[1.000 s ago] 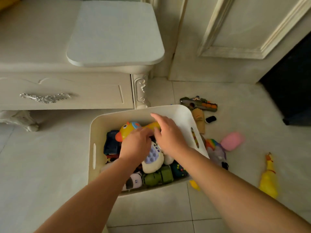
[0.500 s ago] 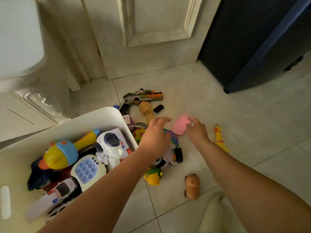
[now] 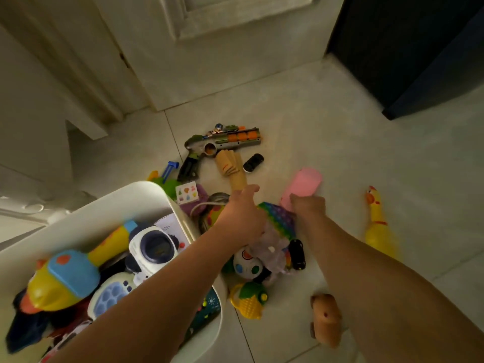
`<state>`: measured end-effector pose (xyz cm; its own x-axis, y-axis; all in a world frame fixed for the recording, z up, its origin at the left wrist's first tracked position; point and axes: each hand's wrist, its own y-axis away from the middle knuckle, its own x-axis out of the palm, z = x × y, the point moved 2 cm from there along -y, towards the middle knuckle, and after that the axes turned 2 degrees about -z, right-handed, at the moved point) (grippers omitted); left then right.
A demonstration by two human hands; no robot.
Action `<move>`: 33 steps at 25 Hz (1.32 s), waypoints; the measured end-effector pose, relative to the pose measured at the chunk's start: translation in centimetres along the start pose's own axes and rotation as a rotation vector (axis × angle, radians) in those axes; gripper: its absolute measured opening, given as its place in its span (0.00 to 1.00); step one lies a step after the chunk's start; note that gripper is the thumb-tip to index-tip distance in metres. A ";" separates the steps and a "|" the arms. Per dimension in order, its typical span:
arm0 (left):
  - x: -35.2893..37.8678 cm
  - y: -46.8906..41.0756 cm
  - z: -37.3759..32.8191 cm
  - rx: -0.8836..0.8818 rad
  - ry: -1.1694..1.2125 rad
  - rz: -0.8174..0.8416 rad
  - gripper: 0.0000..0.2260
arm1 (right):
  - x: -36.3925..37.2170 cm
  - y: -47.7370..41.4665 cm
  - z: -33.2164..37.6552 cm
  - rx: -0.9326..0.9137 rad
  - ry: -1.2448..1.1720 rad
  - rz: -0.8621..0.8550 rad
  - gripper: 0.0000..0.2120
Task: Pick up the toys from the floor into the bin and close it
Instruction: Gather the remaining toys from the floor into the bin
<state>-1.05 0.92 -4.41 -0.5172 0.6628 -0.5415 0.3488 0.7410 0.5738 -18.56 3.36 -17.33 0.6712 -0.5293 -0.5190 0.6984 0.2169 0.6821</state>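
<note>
The right hand (image 3: 308,205) curls its fingers round the near end of the pink toy (image 3: 303,186), which lies on the floor (image 3: 340,132) to the right of the open bin (image 3: 141,191). The left hand (image 3: 242,218) hovers loose-fingered over the toy pile (image 3: 277,220) beside the bin.

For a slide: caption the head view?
Right hand grips a pink toy beside the white bin; left hand reaches alongside.

Tiled floor (image 3: 340,142) under bin (image 3: 146,195), scattered toys (image 3: 222,140).
</note>
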 end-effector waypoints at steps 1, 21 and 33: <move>-0.1 -0.3 0.2 -0.014 0.036 -0.002 0.25 | 0.2 -0.5 -0.1 0.027 -0.024 0.006 0.29; -2.0 12.8 -1.7 0.011 0.634 -0.260 0.19 | -12.1 11.3 -8.6 -0.257 0.516 0.110 0.31; -9.2 22.1 9.3 -0.023 0.730 -0.374 0.12 | -10.7 16.2 -14.8 -0.139 -0.223 0.336 0.10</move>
<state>18.71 12.22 7.50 -0.9774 0.1288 -0.1677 0.0399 0.8913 0.4516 -10.76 24.64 -8.32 0.8077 -0.5716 -0.1450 0.4872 0.5082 0.7102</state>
